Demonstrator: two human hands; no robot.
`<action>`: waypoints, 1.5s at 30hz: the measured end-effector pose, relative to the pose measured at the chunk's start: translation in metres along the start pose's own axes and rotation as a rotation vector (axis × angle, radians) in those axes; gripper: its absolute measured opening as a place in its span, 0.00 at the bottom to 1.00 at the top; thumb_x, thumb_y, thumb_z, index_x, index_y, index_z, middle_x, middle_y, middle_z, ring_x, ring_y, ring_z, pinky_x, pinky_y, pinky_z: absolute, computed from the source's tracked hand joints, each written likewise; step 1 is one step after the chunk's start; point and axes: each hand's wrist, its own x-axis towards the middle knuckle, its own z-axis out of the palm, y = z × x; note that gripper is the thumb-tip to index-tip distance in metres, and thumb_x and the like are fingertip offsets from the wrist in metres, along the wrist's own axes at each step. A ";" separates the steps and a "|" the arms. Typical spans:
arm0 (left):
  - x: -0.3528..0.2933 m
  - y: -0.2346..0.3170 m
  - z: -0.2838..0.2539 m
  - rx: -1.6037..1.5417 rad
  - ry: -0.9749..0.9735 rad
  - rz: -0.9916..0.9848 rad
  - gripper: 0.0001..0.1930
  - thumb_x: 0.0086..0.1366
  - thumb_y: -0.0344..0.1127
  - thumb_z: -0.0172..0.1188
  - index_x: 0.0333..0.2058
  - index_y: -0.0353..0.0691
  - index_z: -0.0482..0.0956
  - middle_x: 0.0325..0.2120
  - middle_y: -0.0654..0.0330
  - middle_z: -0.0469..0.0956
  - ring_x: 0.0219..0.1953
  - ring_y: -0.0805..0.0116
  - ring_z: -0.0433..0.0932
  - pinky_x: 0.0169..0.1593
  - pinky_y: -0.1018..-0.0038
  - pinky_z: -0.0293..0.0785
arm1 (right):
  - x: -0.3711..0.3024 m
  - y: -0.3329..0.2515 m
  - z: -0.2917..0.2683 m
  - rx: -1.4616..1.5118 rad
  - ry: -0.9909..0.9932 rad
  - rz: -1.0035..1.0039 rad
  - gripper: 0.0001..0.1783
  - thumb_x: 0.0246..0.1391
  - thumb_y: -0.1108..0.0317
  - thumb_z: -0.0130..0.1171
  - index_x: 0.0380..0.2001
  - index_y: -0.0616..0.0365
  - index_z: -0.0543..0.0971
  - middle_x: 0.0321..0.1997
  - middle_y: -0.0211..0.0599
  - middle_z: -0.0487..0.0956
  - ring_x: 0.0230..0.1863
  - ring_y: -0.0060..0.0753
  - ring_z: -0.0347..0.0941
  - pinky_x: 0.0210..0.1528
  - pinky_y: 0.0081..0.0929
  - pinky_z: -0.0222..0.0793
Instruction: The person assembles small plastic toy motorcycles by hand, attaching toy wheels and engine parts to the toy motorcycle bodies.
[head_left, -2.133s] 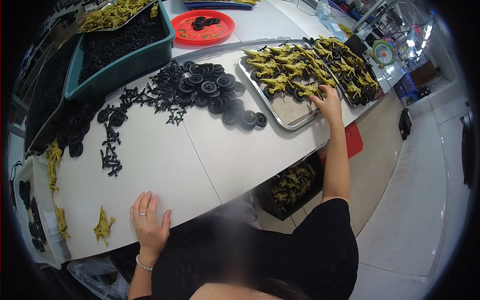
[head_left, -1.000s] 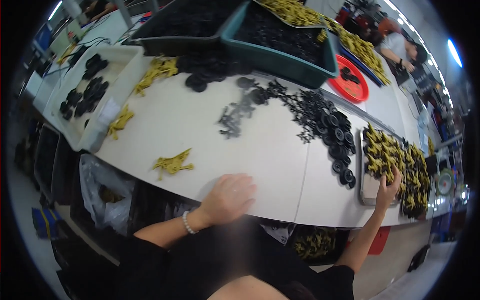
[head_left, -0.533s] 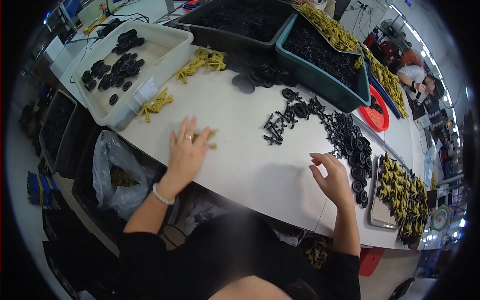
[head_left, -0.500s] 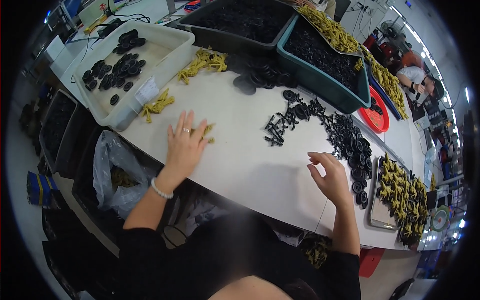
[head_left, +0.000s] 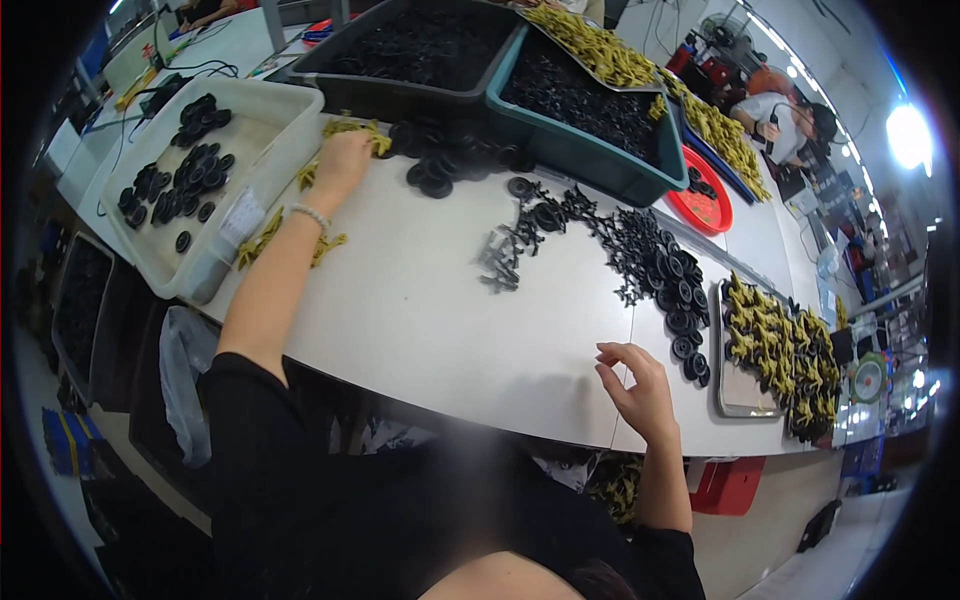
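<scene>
My left hand (head_left: 343,162) reaches to the far left of the white table, its fingers curled down among yellow plastic pieces (head_left: 378,140). Whatever it grips is hidden beneath the hand. More yellow pieces (head_left: 258,243) lie under and beside my left forearm, next to the whitish bin. My right hand (head_left: 640,393) hovers over the near right of the table, thumb and fingers curved with a gap between them, holding nothing. Closest to it are black wheels (head_left: 688,345) at the end of a band of small black plastic parts (head_left: 620,245).
A whitish bin (head_left: 290,125) holds black wheels. Behind stand a black bin (head_left: 390,85) and a teal bin (head_left: 590,155), both with black parts. At right are a red round tray (head_left: 712,222) and a metal tray (head_left: 748,408) of yellow-and-black pieces. A person (head_left: 785,125) sits beyond.
My left hand has moved away from me, from the open table to the far yellow pieces, and its fingers have curled. My right hand is slightly nearer me. The view has shifted.
</scene>
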 end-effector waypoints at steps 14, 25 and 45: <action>-0.118 0.225 -0.113 -2.331 -1.067 -0.788 0.10 0.67 0.30 0.50 0.43 0.32 0.74 0.26 0.54 0.79 0.25 0.68 0.77 0.32 0.74 0.76 | 0.025 -0.019 0.015 0.209 0.286 -0.152 0.34 0.39 0.73 0.70 0.53 0.57 0.70 0.50 0.42 0.73 0.49 0.37 0.71 0.52 0.31 0.66; -0.144 0.287 -0.106 -1.930 -0.847 -0.715 0.05 0.64 0.26 0.55 0.37 0.31 0.75 0.29 0.57 0.79 0.27 0.73 0.78 0.35 0.80 0.76 | -0.017 -0.020 0.012 0.314 0.295 -0.055 0.17 0.38 0.71 0.72 0.32 0.60 0.76 0.33 0.35 0.75 0.33 0.28 0.71 0.34 0.23 0.67; -0.146 0.207 -0.166 -0.727 -0.496 -0.349 0.03 0.62 0.22 0.54 0.28 0.30 0.73 0.20 0.61 0.74 0.21 0.79 0.71 0.23 0.81 0.67 | -0.030 0.025 0.001 1.084 -0.406 0.543 0.07 0.53 0.70 0.60 0.32 0.63 0.76 0.24 0.31 0.75 0.21 0.18 0.69 0.23 0.15 0.64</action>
